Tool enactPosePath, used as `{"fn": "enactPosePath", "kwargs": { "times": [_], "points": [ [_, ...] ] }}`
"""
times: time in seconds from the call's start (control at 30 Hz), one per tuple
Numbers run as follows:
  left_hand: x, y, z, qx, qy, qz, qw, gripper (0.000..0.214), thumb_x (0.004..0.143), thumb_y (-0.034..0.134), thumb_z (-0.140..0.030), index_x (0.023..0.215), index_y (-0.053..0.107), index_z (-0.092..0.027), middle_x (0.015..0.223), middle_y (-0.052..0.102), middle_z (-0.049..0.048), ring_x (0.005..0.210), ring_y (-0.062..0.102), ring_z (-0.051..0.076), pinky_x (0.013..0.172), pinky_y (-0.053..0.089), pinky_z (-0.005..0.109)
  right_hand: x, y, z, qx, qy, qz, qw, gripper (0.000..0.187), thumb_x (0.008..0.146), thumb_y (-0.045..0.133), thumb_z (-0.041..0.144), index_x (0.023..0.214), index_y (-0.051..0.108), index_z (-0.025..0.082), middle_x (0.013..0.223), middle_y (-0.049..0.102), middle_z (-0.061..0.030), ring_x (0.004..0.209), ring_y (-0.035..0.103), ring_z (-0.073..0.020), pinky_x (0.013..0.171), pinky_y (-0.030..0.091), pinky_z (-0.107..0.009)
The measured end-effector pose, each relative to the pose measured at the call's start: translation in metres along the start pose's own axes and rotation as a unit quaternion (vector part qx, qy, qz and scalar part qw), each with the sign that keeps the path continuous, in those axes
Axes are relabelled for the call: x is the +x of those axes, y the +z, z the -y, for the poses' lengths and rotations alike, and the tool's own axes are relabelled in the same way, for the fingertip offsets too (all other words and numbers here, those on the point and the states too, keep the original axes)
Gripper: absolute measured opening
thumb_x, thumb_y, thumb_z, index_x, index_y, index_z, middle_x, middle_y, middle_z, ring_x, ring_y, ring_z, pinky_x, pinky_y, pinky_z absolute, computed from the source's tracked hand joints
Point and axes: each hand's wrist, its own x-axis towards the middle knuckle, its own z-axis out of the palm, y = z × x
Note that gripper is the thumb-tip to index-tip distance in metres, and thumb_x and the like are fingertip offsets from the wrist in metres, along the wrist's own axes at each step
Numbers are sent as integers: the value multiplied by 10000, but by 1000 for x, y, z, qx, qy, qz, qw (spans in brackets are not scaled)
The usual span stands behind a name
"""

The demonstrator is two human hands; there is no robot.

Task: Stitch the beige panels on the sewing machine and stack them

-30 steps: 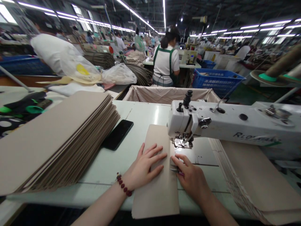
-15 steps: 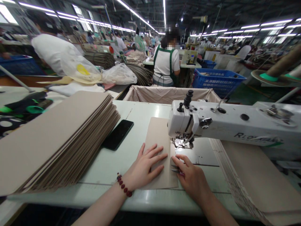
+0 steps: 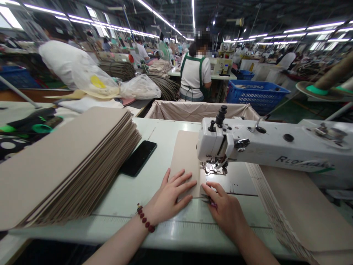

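Note:
A beige fabric panel (image 3: 184,154) lies flat on the sewing table, its right edge by the presser foot (image 3: 214,169) of the sewing machine (image 3: 215,140). My left hand (image 3: 172,195) rests on the panel's near part, palm down with fingers spread; a dark red bead bracelet circles its wrist. Just right of the panel, my right hand (image 3: 224,206) is closed around small thread snips (image 3: 206,198), blades pointing left. Its fingertips are at the panel's right edge; whether they pinch the fabric I cannot tell. Most of the snips' handle is hidden in the palm.
To the left stands a tall stack of beige panels (image 3: 74,154), with a black phone (image 3: 139,158) beside it. More panels (image 3: 306,209) lie at the right under the machine arm. Beyond the table are a cloth-lined bin (image 3: 198,110), a blue crate (image 3: 256,92) and a person (image 3: 195,73).
The beige panel has slid away from me toward the far side of the table; its near edge now lies under my fingers. Both hands have stayed almost in place.

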Motion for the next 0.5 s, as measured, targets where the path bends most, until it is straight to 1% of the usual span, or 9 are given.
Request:
{"fn": "enactPosePath", "kwargs": {
  "times": [0.13,0.27,0.5],
  "points": [
    [-1,-1,-3,14,11,8,1000,448,954,460,-386,1397,407,-340,1486,358,6,1398,244,275,1134,34,593,0,0,0,5,-3,-6,1000,606,785,496,67,1352,465,279,1342,506,-43,914,644,-185,786,527,-309],
    [1,-2,-4,26,28,8,999,485,958,455,-390,1428,357,-319,1478,374,15,1391,267,260,1149,85,550,0,0,0,15,-5,-4,1000,614,777,504,70,1352,465,280,1335,512,-47,906,644,-183,796,528,-307],
    [13,2,5,40,33,16,999,578,957,442,-454,1478,245,-299,1512,309,7,1397,261,236,1150,184,460,0,1,-2,15,-4,-1,1000,633,771,501,64,1359,453,293,1335,508,-33,900,644,-180,793,525,-303]
  ]
}}
